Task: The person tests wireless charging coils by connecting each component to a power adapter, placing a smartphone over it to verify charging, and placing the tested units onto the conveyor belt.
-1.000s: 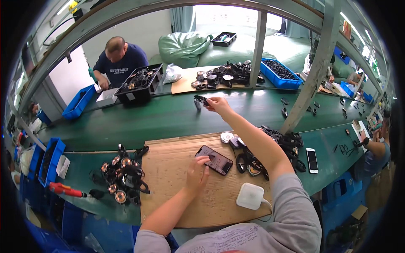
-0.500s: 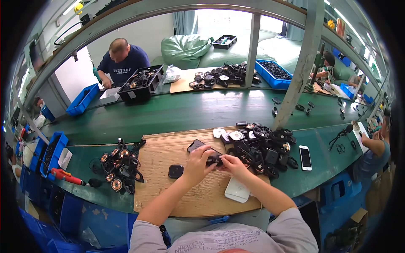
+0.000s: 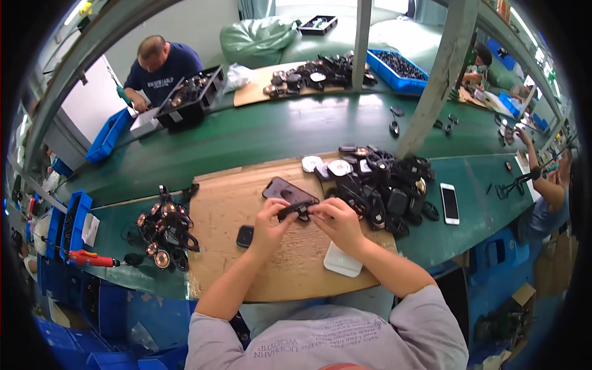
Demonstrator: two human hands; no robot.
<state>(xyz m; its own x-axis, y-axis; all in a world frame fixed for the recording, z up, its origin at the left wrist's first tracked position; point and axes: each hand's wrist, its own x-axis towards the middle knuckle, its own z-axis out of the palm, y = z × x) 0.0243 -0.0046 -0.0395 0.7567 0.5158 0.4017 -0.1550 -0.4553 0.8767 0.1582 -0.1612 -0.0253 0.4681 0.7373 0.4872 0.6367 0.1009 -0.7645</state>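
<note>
Over the cardboard sheet (image 3: 290, 274), my left hand (image 3: 269, 223) and my right hand (image 3: 338, 225) pinch a small black bundled cable (image 3: 296, 211) between them. Its finer details are too small to make out. Just beyond it a dark smartphone (image 3: 283, 189) lies on the cardboard, partly covered by the cable and fingers. A black rounded-square charger (image 3: 245, 235) rests left of my left hand. Below my right wrist is a white rounded-square pad (image 3: 343, 260), partly hidden by the forearm.
Black corded chargers form a heap (image 3: 388, 191) on the right and a smaller pile (image 3: 163, 228) on the left. A white phone (image 3: 450, 203) lies on the green bench. A red power screwdriver (image 3: 92, 258) sits far left. Across the green belt (image 3: 246, 135), a person works beside a black crate (image 3: 191, 98).
Both hands have drawn back slightly from the dark smartphone, uncovering more of it, and hold the black cable lower in front of it. The whole view has shifted a little.
</note>
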